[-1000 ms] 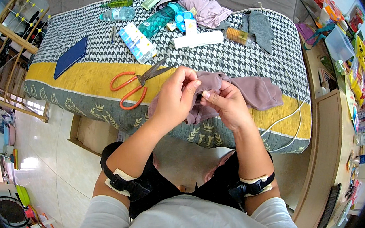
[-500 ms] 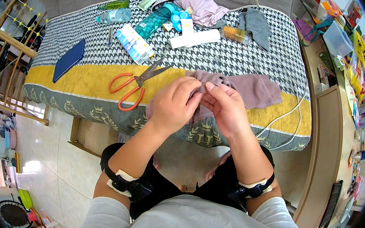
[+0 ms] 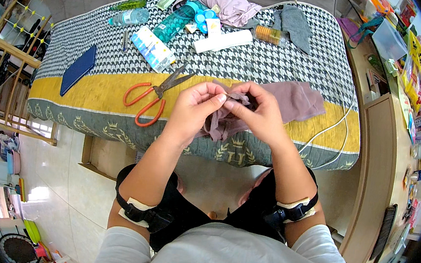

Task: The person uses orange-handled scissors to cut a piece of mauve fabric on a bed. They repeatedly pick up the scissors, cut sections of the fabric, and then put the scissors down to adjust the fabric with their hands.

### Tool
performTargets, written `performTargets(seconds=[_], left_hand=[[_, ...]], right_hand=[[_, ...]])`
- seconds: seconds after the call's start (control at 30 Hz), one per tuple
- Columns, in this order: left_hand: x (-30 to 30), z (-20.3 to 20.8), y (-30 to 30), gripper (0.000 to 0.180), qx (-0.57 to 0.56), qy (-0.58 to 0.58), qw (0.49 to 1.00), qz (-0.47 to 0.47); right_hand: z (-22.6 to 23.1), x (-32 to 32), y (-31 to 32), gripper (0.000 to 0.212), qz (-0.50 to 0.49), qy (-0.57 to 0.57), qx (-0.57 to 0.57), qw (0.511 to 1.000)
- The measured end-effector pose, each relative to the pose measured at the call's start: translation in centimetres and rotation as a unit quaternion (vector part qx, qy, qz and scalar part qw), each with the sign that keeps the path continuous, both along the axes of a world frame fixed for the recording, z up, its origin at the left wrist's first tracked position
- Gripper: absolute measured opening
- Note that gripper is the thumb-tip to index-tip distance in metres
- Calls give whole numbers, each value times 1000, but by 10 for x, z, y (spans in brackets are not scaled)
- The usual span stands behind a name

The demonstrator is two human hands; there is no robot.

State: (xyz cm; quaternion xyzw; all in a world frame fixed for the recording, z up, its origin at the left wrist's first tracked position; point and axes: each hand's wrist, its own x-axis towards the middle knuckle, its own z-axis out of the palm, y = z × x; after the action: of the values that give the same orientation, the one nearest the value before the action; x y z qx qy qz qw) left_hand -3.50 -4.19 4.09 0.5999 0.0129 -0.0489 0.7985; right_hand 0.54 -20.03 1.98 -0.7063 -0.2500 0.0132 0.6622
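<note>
A mauve piece of cloth (image 3: 297, 101) lies across the front of the bed, bunched up between my hands. My left hand (image 3: 196, 110) pinches its gathered edge between thumb and fingers. From the other side my right hand (image 3: 259, 113) grips the same bunch, thumb close to the left thumb. Part of the cloth hangs below the fingers toward the bed's front edge. Just left of my left hand lie scissors (image 3: 159, 92) with orange handles, blades spread and pointing away to the right.
The bed (image 3: 49, 87) also holds a dark blue flat book or folder (image 3: 78, 71), a blue-white packet (image 3: 152, 48), a teal bottle (image 3: 175, 23), a white roll (image 3: 223, 41), an amber jar (image 3: 269, 35) and a grey cloth (image 3: 295, 28). A white cord (image 3: 324, 131) trails at the right, beside a wooden cabinet (image 3: 371, 176).
My hands have turned, and both thumbs now press onto the bunched cloth. More of the cloth shows below and between them. The scissors lie as before.
</note>
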Motion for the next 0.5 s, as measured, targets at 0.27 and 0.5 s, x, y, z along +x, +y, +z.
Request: performTargets(seconds=[0.27, 0.5], left_hand=[[-1, 3, 5, 6, 0, 0, 1000, 1], [2, 0, 3, 3, 87, -57, 994, 39]], right_hand=[[4, 1, -6, 12, 88, 169, 69, 979], [15, -4, -3, 12, 90, 260, 98, 956]])
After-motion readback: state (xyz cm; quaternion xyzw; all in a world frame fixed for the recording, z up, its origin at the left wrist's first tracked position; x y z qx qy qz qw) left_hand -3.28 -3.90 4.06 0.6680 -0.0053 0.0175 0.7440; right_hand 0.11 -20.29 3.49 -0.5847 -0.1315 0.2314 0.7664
